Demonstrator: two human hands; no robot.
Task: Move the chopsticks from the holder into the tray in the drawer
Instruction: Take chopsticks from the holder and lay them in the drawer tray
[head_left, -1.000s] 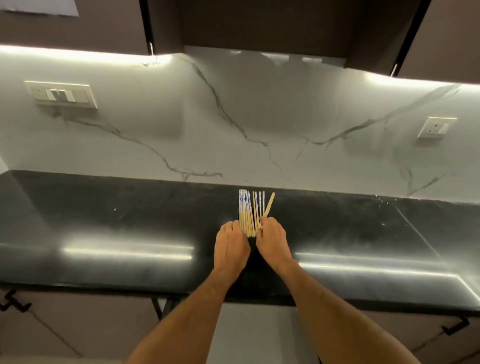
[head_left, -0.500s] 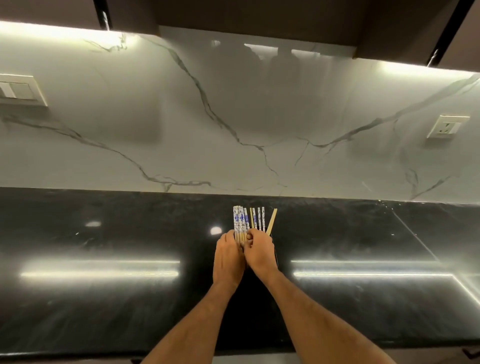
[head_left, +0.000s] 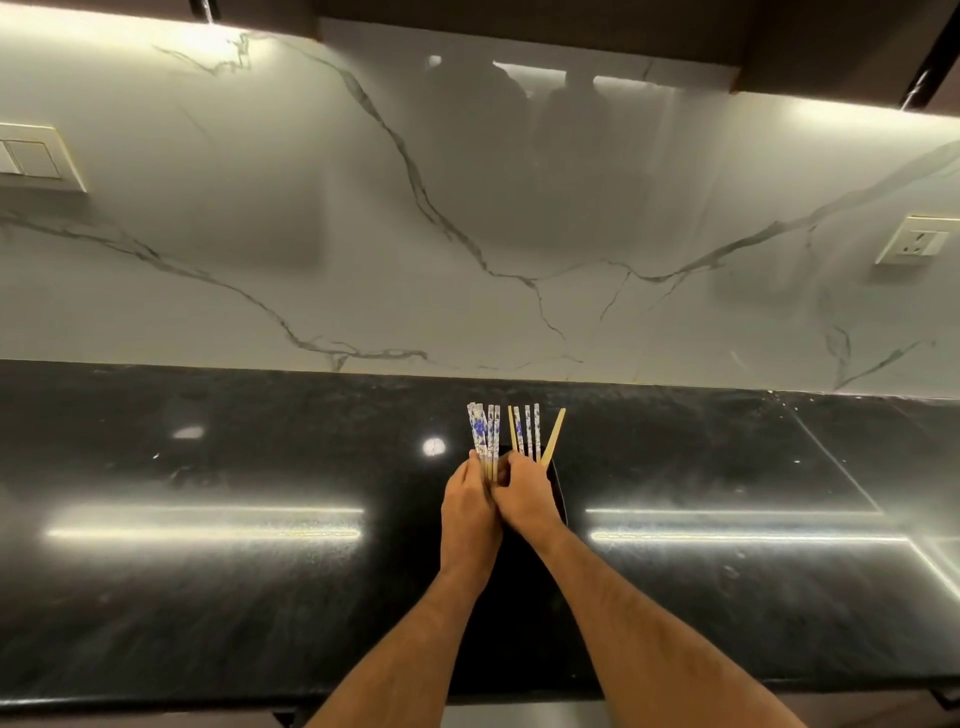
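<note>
Several chopsticks with blue-and-white patterned tops (head_left: 484, 431) stand upright out of a dark holder (head_left: 558, 493) on the black countertop; a few plain wooden ones (head_left: 552, 437) lean to the right. My left hand (head_left: 467, 512) grips the left bunch of chopsticks. My right hand (head_left: 524, 496) curls round the lower part of the right group, just above the holder. My hands hide most of the holder. No drawer or tray is in view.
A white marble backsplash (head_left: 467, 234) rises behind the glossy black countertop (head_left: 208, 571). A switch plate (head_left: 36, 158) sits on the wall at left, a socket (head_left: 917, 244) at right. Dark cabinets hang overhead.
The chopsticks have split into two bunches, the left bunch drawn aside in my left hand. My view has come closer to the counter and tilted down.
</note>
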